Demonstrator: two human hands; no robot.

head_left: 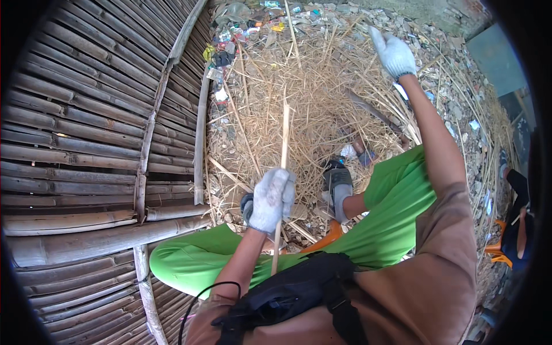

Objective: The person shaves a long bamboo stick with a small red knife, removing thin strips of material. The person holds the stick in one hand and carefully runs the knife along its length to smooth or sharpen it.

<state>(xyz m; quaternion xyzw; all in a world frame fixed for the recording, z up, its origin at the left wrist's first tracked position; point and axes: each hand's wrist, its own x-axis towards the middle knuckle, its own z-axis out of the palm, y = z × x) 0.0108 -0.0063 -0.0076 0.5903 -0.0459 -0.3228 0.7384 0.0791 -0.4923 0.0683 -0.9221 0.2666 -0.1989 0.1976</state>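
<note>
One thin bamboo strip [282, 155], pale and straight, stands near the middle of the view with its long axis running near to far: its near end drops between the green-clad knees, its far end reaches over the straw. The left hand [271, 199], in a white knit glove, is closed around the strip somewhat below its midpoint, so most of its free length lies on the far side of that hand. The right hand [393, 53], likewise gloved, is raised far and to the right, well apart from the strip; it touches nothing that can be made out, and whether its fingers are spread or curled cannot be told. The left hand is thus the nearer of the two to the strip. Count: one strip in grip, two gloved hands. A pile of dry straw and shavings [313, 98] covers the ground beyond the knees. One grey shoe [338, 188] shows at its near edge. A wall of split bamboo slats [86, 126] fills the left side. Scattered litter [241, 29] lies at the far edge of the straw.
</note>
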